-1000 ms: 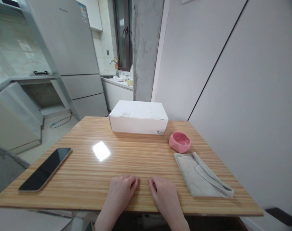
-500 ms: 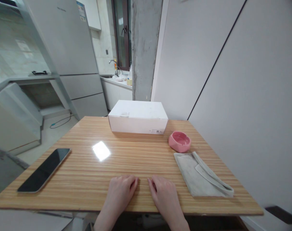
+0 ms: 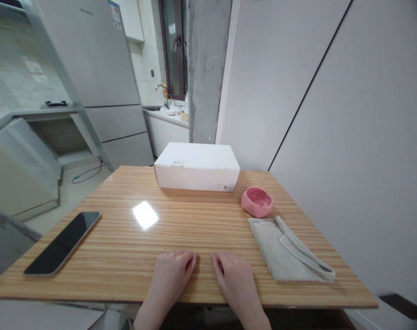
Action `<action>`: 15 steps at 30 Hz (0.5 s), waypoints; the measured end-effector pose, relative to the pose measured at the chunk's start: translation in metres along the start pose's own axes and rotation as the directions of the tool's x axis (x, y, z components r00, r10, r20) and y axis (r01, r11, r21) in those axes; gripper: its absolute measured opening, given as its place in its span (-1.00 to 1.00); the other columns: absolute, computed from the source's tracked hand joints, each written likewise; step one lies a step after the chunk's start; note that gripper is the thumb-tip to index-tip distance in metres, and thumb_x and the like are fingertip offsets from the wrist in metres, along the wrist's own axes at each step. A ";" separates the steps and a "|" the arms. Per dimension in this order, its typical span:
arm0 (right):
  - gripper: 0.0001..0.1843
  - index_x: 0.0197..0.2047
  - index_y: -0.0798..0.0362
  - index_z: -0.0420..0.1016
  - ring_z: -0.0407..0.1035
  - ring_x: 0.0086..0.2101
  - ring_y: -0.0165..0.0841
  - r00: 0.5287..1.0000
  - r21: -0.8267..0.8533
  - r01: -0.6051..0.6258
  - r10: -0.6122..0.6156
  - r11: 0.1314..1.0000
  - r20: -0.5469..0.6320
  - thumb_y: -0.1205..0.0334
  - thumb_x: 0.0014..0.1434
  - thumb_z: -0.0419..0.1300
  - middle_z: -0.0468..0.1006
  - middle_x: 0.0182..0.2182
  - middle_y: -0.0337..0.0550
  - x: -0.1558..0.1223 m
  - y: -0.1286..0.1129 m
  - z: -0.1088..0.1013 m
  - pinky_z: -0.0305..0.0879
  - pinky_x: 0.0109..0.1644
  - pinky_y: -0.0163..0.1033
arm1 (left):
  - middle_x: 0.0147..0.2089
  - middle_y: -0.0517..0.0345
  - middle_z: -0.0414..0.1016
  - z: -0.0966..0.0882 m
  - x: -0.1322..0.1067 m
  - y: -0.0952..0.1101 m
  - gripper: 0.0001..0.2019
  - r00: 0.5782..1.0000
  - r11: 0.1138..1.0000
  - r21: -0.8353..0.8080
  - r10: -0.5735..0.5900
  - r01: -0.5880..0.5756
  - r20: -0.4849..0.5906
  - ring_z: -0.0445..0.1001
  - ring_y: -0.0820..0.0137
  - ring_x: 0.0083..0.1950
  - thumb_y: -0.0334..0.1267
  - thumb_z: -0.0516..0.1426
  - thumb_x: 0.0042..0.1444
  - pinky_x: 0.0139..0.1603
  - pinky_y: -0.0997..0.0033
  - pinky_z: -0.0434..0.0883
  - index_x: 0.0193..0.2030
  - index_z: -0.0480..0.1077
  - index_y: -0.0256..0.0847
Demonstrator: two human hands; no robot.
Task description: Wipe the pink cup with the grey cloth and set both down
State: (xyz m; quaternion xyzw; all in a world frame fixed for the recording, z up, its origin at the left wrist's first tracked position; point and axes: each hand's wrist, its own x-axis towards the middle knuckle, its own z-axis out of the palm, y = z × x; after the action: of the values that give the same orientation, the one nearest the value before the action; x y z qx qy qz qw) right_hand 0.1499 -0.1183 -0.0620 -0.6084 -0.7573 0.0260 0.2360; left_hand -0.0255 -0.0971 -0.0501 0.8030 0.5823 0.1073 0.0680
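Observation:
Both my hands rest palm down on the wooden table point(image 3: 125, 256) near its front edge, side by side and a small gap apart. My left hand point(image 3: 174, 271) lies with its fingers loosely bent and holds nothing. My right hand point(image 3: 233, 274) lies the same way, also with nothing in it. A folded grey cloth point(image 3: 287, 250) lies just right of my right hand. A dark phone point(image 3: 62, 243) lies face up well to the left of my left hand.
A shut white box point(image 3: 197, 166) stands at the table's far middle. A pink shallow dish point(image 3: 257, 202) sits between the box and the cloth. A white wall runs along the right; a fridge point(image 3: 101, 82) and a kitchen counter stand beyond the table.

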 end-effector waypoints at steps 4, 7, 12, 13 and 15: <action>-0.71 -0.45 -0.01 0.32 0.38 -0.48 -0.35 1.000 -0.005 -0.001 0.001 1.000 -0.003 0.29 0.31 -0.04 0.49 -0.53 -0.26 0.000 -0.001 -0.001 -0.04 -0.38 -0.28 | -0.41 0.15 0.59 0.001 0.000 0.000 -0.58 1.000 1.000 -0.002 0.003 -0.003 -0.006 0.56 0.25 -0.35 -0.16 -0.13 0.30 -0.38 0.36 0.21 -0.44 0.46 -0.09; -0.70 -0.46 0.00 0.31 0.38 -0.49 -0.37 1.000 -0.007 0.000 0.000 1.000 -0.011 0.29 0.31 -0.04 0.49 -0.53 -0.26 -0.001 -0.001 -0.001 -0.04 -0.38 -0.28 | -0.41 0.14 0.60 0.001 -0.001 0.000 -0.59 1.000 1.000 -0.002 0.003 -0.003 -0.008 0.56 0.26 -0.35 -0.17 -0.12 0.30 -0.38 0.37 0.22 -0.44 0.47 -0.09; -0.70 -0.47 0.00 0.30 0.37 -0.50 -0.36 1.000 -0.027 0.011 -0.011 1.000 -0.018 0.29 0.31 -0.04 0.48 -0.55 -0.26 -0.001 0.000 -0.001 -0.05 -0.39 -0.27 | -0.42 0.13 0.59 0.000 0.000 0.001 -0.60 1.000 1.000 0.014 -0.001 0.001 -0.009 0.56 0.25 -0.35 -0.17 -0.11 0.29 -0.39 0.37 0.22 -0.43 0.48 -0.09; -0.70 -0.47 0.00 0.30 0.37 -0.50 -0.36 1.000 -0.029 0.012 -0.012 1.000 -0.016 0.29 0.31 -0.04 0.48 -0.55 -0.27 -0.001 0.000 0.000 -0.05 -0.39 -0.27 | -0.42 0.13 0.59 0.000 0.000 0.001 -0.60 1.000 1.000 0.014 0.000 0.000 -0.009 0.56 0.25 -0.35 -0.17 -0.11 0.29 -0.39 0.37 0.22 -0.44 0.48 -0.09; -0.70 -0.48 0.00 0.30 0.37 -0.50 -0.37 1.000 -0.031 0.011 -0.011 0.999 -0.013 0.29 0.31 -0.04 0.47 -0.55 -0.27 0.000 0.000 0.000 -0.05 -0.39 -0.28 | -0.42 0.14 0.60 0.001 0.000 0.001 -0.60 1.000 1.000 0.010 0.005 -0.005 -0.014 0.56 0.26 -0.36 -0.17 -0.11 0.29 -0.40 0.38 0.22 -0.44 0.47 -0.08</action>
State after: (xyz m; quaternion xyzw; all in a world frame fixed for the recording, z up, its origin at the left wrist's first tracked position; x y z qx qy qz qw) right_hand 0.1497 -0.1187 -0.0617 -0.6079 -0.7593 0.0090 0.2319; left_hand -0.0247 -0.0969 -0.0504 0.8040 0.5812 0.1101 0.0598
